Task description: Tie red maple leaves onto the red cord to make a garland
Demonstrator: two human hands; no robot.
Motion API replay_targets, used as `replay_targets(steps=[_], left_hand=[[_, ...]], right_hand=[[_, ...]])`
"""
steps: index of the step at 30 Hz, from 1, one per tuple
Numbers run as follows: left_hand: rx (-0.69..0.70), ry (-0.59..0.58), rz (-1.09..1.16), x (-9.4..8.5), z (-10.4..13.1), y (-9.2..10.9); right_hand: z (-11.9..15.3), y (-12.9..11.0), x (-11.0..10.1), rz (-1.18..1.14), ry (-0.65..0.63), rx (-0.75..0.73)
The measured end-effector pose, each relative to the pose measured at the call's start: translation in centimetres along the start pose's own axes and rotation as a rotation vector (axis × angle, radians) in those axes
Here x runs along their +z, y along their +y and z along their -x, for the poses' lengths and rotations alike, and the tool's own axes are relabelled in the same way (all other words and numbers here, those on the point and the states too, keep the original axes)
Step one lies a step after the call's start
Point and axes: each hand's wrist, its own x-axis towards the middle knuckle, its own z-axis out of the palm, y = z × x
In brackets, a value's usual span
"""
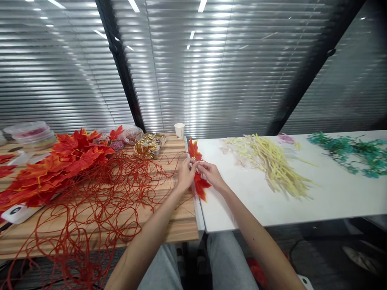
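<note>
My left hand (186, 173) and my right hand (211, 175) meet over the seam between two tables, fingertips pinched together. Between them are artificial maple leaves: a red-orange upper leaf (194, 149) points away from me, and a lower leaf (202, 186) hangs toward me under my right fingers. Their stems meet at my fingertips, where the exact grip is too small to make out. A thin red cord (173, 161) runs from my left hand toward a loose tangle of red cord (105, 189) on the wooden table.
Left of the tangle lies a heap of maple leaves (66, 161), near a white device (22, 212) and plastic tubs (32, 135). Gold packaging (150, 145) and a paper cup (179, 130) stand behind. Yellow strands (275, 165) and teal sprigs (353, 151) lie on the white table (242, 201).
</note>
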Motion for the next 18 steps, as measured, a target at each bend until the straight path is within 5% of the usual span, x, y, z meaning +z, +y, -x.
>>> replay_targets(steps=[18], left_hand=[[0.002, 0.002, -0.037, -0.02, -0.03, 0.27]], right_hand=[[0.07, 0.18, -0.16, 0.001, -0.008, 0.022]])
